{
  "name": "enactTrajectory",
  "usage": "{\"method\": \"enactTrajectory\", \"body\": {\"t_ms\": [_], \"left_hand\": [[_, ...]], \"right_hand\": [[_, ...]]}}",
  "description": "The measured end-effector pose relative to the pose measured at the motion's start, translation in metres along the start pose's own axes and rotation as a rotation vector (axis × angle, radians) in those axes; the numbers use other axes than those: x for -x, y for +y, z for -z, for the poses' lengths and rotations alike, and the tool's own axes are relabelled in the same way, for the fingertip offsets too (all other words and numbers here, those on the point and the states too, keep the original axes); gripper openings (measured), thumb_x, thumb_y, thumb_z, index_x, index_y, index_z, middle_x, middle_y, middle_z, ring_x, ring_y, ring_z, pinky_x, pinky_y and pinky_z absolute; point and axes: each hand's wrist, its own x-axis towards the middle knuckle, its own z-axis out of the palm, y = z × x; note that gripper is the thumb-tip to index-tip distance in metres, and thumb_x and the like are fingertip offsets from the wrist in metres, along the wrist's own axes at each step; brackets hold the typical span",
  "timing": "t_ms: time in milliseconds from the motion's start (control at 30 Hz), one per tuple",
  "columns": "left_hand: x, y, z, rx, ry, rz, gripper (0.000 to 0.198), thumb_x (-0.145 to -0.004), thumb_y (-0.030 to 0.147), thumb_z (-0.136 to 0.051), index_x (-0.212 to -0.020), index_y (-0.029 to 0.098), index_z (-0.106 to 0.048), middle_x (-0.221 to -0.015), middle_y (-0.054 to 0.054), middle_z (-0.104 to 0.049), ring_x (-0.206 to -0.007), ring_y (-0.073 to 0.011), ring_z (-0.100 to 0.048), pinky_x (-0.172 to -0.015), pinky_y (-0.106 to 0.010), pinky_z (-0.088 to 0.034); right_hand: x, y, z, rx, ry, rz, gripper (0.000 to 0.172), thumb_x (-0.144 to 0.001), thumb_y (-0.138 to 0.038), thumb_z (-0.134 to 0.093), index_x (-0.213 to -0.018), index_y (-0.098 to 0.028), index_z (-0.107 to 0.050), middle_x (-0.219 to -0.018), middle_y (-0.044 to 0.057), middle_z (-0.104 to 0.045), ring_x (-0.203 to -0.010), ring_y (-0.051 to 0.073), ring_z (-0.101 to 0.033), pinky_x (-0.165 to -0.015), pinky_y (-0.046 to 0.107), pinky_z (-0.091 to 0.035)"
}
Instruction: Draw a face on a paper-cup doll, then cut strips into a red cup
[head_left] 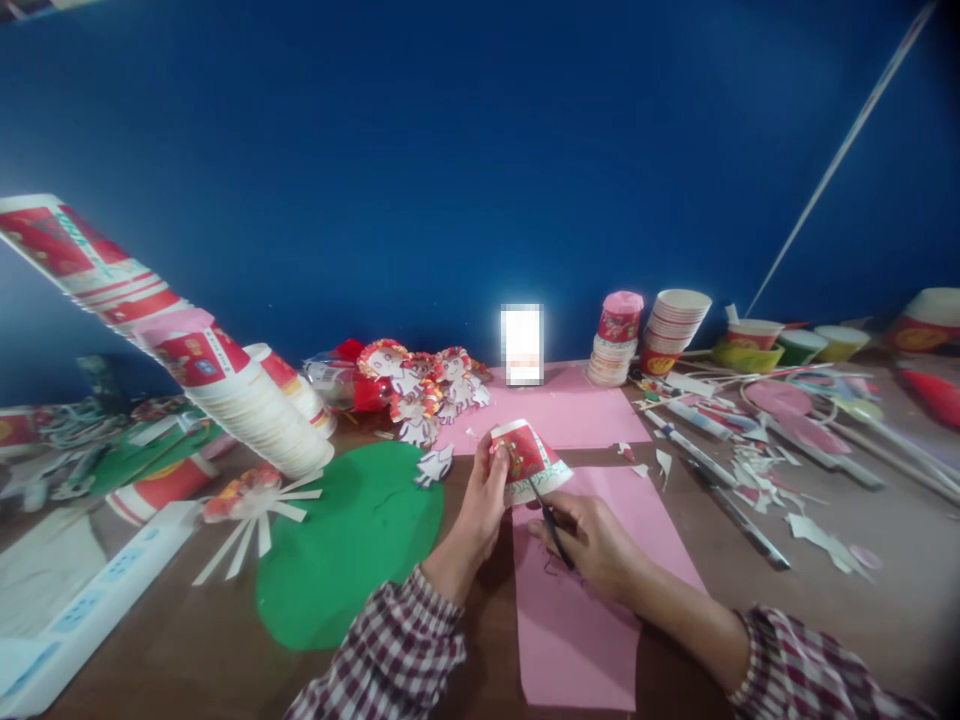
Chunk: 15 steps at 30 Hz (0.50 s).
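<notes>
A red and white paper cup [525,452] with a printed picture and a green pattern along its wide end lies tilted in my left hand [486,497]. The thumb presses on its side and the fingers are behind it. My right hand [596,543] grips a slim dark pen-like tool [555,532]; its exact kind is hard to tell. The tool's thin tip meets the cup near the green-patterned edge. Below both hands lies a pink paper sheet [577,650] with some dark marks on it.
Stacked paper cups lean at left [255,415]; another stack [675,325] stands at the back. A green paper round [337,560], paper figures [420,385] and a white power strip [112,600] lie leftward. Paper scraps [757,475] and rods [727,505] litter the right.
</notes>
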Motion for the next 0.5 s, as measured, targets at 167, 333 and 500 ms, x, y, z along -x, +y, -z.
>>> {"method": "enactTrajectory", "body": {"t_ms": [167, 333, 500], "left_hand": [[0.003, 0.002, -0.001, -0.067, -0.008, 0.028, 0.051, -0.081, 0.039, -0.061, -0.128, 0.027, -0.045, -0.124, -0.007, -0.058, -0.111, -0.0210, -0.056, -0.092, -0.030, -0.044], [0.001, -0.001, 0.002, -0.176, -0.028, 0.005, 0.059, -0.084, 0.047, -0.053, -0.135, 0.026, -0.033, -0.128, -0.009, -0.055, -0.111, -0.0224, -0.056, -0.090, -0.034, -0.046], [-0.011, -0.010, 0.017, -0.419, -0.007, -0.272, 0.056, -0.085, 0.049, -0.051, -0.132, 0.022, -0.037, -0.131, -0.011, -0.050, -0.117, -0.0226, -0.050, -0.098, -0.037, -0.041]], "right_hand": [[0.000, 0.004, 0.000, -0.018, 0.019, -0.015, 0.022, -0.083, -0.037, -0.058, -0.075, -0.017, -0.053, -0.054, -0.005, -0.043, -0.047, 0.008, -0.038, -0.043, 0.020, -0.032], [0.000, 0.002, -0.001, -0.122, -0.009, -0.019, 0.020, -0.082, -0.033, -0.061, -0.077, -0.016, -0.052, -0.055, -0.006, -0.042, -0.047, 0.007, -0.037, -0.043, 0.019, -0.033], [-0.001, 0.003, -0.008, -0.288, -0.032, -0.098, 0.022, -0.079, -0.033, -0.064, -0.088, -0.016, -0.053, -0.054, -0.007, -0.044, -0.046, 0.007, -0.038, -0.044, 0.020, -0.036]]}}
